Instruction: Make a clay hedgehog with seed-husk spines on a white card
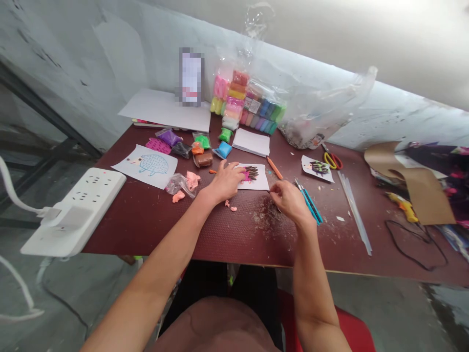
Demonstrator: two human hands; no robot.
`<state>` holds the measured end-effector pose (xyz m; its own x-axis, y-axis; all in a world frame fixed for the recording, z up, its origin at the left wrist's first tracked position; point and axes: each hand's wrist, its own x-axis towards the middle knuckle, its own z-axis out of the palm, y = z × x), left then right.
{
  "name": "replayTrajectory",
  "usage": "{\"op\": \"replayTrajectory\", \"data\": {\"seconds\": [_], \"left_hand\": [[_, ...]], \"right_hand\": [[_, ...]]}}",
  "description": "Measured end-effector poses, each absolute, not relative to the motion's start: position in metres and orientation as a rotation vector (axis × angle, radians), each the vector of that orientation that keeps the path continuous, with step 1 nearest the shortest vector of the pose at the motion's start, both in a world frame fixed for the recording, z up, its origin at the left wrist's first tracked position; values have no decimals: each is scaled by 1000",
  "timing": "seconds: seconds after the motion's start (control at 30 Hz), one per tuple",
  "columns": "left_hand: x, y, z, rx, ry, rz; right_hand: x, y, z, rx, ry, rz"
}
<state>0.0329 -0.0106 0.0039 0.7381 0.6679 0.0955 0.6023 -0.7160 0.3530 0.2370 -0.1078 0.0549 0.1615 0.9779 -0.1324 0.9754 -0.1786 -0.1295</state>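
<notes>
Partly under the left grip point(227, 182) lies a hedgehog card point(262, 183).

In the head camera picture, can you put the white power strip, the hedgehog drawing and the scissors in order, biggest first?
The white power strip, then the hedgehog drawing, then the scissors. The strip sits nearer the camera, so its lead is unsure.

The white hedgehog card point(261, 183) bore dark brown spines point(252, 172) and pink clay point(246, 176), the maroon tabletop point(227, 239) a pebbled pattern, the other hedgehog drawing point(154, 165) blue dots
</notes>
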Motion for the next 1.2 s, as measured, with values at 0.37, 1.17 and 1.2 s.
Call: {"op": "replayTrajectory", "data": {"seconds": [0.37, 1.17, 1.2], "left_hand": [[33, -11, 7, 2644, 992, 273], [34, -10, 9, 2640, 961, 299], [34, -11, 10, 2640, 963, 300]], "right_hand": [[218, -60, 72, -2129, -1896, 345], [184, -28, 63, -2523, -1951, 133], [184, -27, 61, -2522, -1952, 134]]}}
